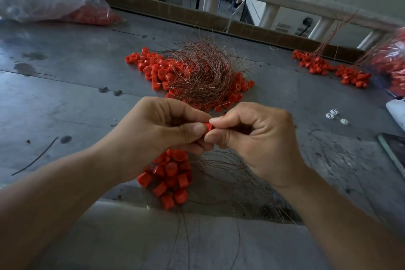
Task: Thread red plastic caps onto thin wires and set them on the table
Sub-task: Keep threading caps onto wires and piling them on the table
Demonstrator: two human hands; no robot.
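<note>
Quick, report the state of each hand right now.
Left hand: closed, pinching the small red plastic cap.
Right hand: closed, pinching the same cap from the other side.

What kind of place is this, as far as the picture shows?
Probably a small factory or workshop bench: a worn metal table, heaps of red caps tangled with thin wires, and a plastic bag holding more caps.
</note>
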